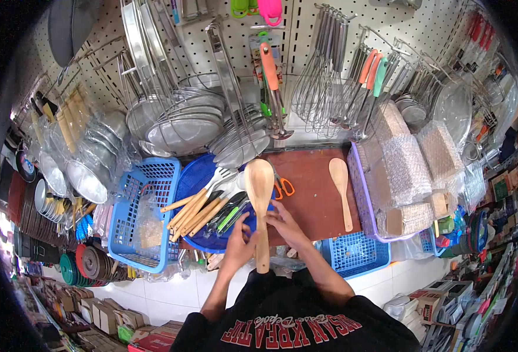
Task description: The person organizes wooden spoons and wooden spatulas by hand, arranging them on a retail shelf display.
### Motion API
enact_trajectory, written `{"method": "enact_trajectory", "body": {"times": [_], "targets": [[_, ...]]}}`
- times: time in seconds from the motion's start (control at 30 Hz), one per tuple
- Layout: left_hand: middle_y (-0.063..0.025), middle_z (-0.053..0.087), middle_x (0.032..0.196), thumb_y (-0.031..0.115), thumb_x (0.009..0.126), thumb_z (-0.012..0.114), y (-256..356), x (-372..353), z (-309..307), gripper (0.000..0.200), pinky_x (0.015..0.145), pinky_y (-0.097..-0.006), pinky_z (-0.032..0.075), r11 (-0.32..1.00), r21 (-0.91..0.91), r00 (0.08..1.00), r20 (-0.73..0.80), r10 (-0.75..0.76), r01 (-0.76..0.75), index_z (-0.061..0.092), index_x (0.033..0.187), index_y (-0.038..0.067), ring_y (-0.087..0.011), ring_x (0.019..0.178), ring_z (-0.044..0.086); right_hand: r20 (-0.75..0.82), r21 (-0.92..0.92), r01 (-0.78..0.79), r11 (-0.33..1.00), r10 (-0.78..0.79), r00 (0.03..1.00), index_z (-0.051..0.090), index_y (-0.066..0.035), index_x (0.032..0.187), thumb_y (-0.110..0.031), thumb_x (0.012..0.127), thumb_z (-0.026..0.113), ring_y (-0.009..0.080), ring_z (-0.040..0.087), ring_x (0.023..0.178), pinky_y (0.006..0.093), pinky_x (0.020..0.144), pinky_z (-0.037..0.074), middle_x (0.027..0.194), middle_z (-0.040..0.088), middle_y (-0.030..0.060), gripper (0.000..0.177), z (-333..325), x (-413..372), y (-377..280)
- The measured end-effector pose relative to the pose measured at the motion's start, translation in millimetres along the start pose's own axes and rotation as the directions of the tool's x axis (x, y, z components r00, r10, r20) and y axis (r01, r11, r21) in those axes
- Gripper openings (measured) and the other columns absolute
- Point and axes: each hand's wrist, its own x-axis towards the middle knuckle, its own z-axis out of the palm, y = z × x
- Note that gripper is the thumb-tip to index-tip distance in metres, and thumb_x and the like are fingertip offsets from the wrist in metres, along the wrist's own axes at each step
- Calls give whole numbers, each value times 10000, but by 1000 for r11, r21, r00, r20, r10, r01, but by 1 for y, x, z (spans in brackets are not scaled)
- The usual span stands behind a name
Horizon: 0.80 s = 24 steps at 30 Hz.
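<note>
Ahead of both hands, a reddish worktop (pixel 314 170). Beyond the left hand (pixel 237 246) is a blue tub (pixel 195 170) of utensils. Between the hands is a wooden spoon (pixel 260 182), bowl pointing away. The left hand's fingers curl on the lower handle and the right hand (pixel 286 226) pinches mid-handle. Judged light, stiff, dry and sturdy; grip mid-handle. A spare spoon (pixel 341 188) lies beyond the right hand.

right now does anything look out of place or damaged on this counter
Nothing looks broken or spilled. The left hand and right hand grip a wooden spoon; a second spoon lies alone on the brown board, apart from the utensils heaped in the blue tray.
</note>
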Motion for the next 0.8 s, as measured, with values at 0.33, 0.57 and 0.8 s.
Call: {"method": "enact_trajectory", "body": {"times": [0.33, 0.57, 0.8], "targets": [[-79, 626, 987, 146, 923, 620, 3, -19, 82, 286, 712, -260, 470, 966, -221, 946, 319, -61, 136, 537, 1156, 3, -101, 858, 567, -117, 25, 1, 1000, 2, 993, 276, -88, 1441, -20, 925, 543, 149, 561, 1046, 308, 925, 444, 1157, 605, 103, 585, -64, -73, -30], [-42, 625, 936, 188, 927, 617, 32, -15, 110, 248, 708, -246, 470, 981, -134, 852, 521, -51, 141, 575, 1107, 23, -80, 828, 562, -178, 53, 64, 997, -54, 983, 340, -76, 1416, -27, 929, 556, 147, 542, 1098, 299, 946, 427, 1148, 596, 68, 535, -100, -105, -35], [-32, 620, 887, 153, 947, 585, 21, -11, 143, 194, 679, -246, 467, 950, -285, 900, 435, 9, 129, 562, 1076, 11, -72, 772, 560, -179, -67, 22, 997, -34, 983, 505, -13, 1281, -75, 921, 604, 103, 535, 1053, 264, 864, 465, 1155, 578, 57, 378, -119, -121, -38]]}}
